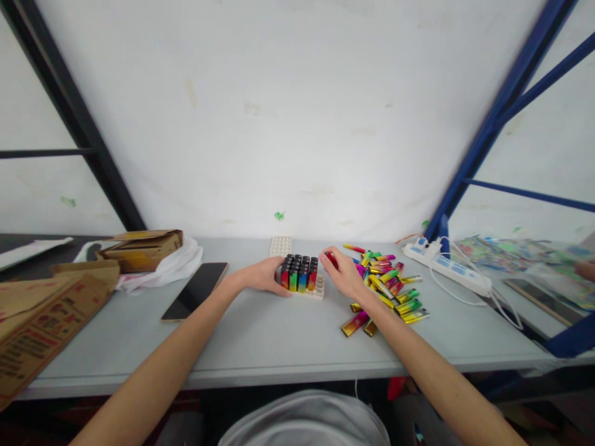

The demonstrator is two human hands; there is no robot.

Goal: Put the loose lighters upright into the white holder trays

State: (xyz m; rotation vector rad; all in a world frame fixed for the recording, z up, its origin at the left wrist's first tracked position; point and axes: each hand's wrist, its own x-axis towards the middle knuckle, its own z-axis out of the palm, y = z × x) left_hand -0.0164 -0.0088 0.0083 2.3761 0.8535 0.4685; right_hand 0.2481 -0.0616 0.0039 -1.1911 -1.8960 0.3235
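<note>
Several colourful lighters [302, 279] with black tops stand upright in rows in a white holder [319, 290], whose right side shows bare slots. My left hand [269, 275] rests against the left side of this group, thumb and fingers spread around its corner. Just right of the holder, my right hand [339, 272] is closed on a red lighter [331, 259], mostly covered by the fingers. A loose pile of shiny lighters [388, 285] in yellow, green, pink and red lies beside and beyond my right forearm.
A second white holder [281, 245] lies near the wall. At left are a dark phone [198, 291], a white plastic bag [179, 266] and cardboard boxes [60, 310]. A power strip [449, 266] with cables lies at right. Part of another person's hand [586, 271] shows at the right edge.
</note>
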